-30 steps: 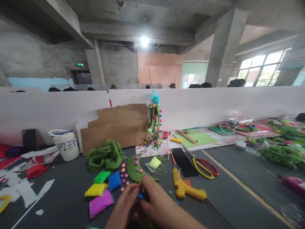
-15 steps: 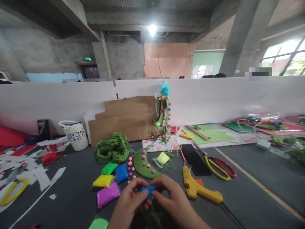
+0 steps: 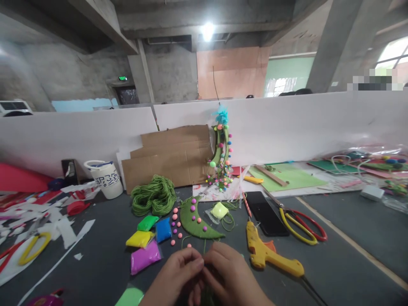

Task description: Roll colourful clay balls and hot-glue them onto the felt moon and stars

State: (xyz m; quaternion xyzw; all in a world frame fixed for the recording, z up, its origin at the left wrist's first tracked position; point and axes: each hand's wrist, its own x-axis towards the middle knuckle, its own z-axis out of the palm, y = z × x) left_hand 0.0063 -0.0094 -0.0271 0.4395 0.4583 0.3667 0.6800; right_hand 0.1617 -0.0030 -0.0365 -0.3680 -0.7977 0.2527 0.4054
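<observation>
My left hand and my right hand are closed together at the front of the table, fingertips meeting. The small blue lump of modelling clay seen between them a moment ago is hidden by the fingers. Just beyond them lies a green felt crescent dotted with pink and purple balls. Loose pink and purple clay balls lie along its left side. Packets of clay sit farther left: blue, green, yellow and purple. Something dark green shows faintly below the hands.
At right are a yellow glue gun, a black phone and scissors. Green yarn, cardboard and a white bucket stand behind. A decorated hanging ornament is at the back; paper scraps lie left.
My hands have drawn closer together, and the blue clay between the fingertips has gone out of sight. The crescent's right tip now shows. The camera view has shifted slightly.
</observation>
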